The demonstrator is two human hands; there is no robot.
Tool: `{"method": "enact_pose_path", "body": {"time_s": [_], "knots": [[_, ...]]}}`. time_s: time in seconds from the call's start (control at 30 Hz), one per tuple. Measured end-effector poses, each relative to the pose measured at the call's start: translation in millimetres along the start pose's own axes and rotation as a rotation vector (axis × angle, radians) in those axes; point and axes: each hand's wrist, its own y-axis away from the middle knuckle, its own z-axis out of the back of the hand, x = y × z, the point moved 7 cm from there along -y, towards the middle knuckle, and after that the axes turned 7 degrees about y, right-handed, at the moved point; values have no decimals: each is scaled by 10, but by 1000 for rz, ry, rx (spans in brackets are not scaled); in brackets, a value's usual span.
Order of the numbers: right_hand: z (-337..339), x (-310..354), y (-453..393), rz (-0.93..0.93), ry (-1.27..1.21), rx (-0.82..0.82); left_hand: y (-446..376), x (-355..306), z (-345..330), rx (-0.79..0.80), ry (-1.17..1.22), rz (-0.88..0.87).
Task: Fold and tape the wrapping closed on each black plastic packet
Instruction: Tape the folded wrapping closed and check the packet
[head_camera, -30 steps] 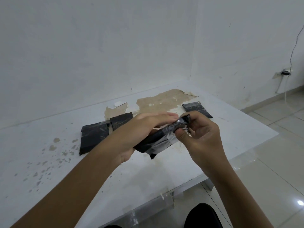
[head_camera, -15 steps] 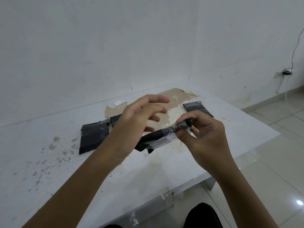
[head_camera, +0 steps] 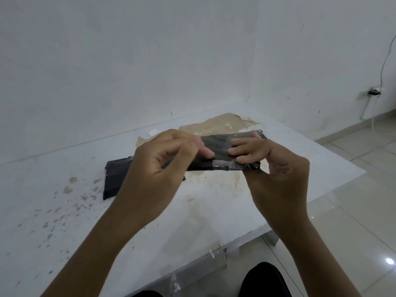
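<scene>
I hold a black plastic packet (head_camera: 220, 146) flat above the white table (head_camera: 192, 211), its broad face turned up toward me. A strip of clear tape (head_camera: 227, 167) runs along its near edge. My left hand (head_camera: 162, 166) grips the packet's left end, fingers curled over the top. My right hand (head_camera: 276, 168) grips the right end, fingers lying on the face and thumb under the crumpled taped corner. A second black packet (head_camera: 113, 179) lies on the table behind my left hand, partly hidden.
The tabletop has a peeled brown patch (head_camera: 222, 125) at the back and paint chips at the left. A small white disc (head_camera: 154, 132) sits near the wall. Walls close the back. Tiled floor lies to the right, the table's edge near my knees.
My left hand, lifted off half a second ago, has come back onto the packet's left end. The packet has turned from edge-on and slanted to level with its broad face up.
</scene>
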Motion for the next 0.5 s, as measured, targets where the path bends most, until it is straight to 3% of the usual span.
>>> {"method": "enact_pose_path", "body": {"time_s": [0.2, 0.33, 0.5], "knots": [[-28, 1, 58, 154, 125, -89, -7, 74, 40, -92, -9, 196], [-115, -27, 70, 191, 135, -123, 92, 228, -119, -99, 240, 412], [-167, -59, 119, 208, 136, -132, 134, 227, -182, -231, 376, 361]]}}
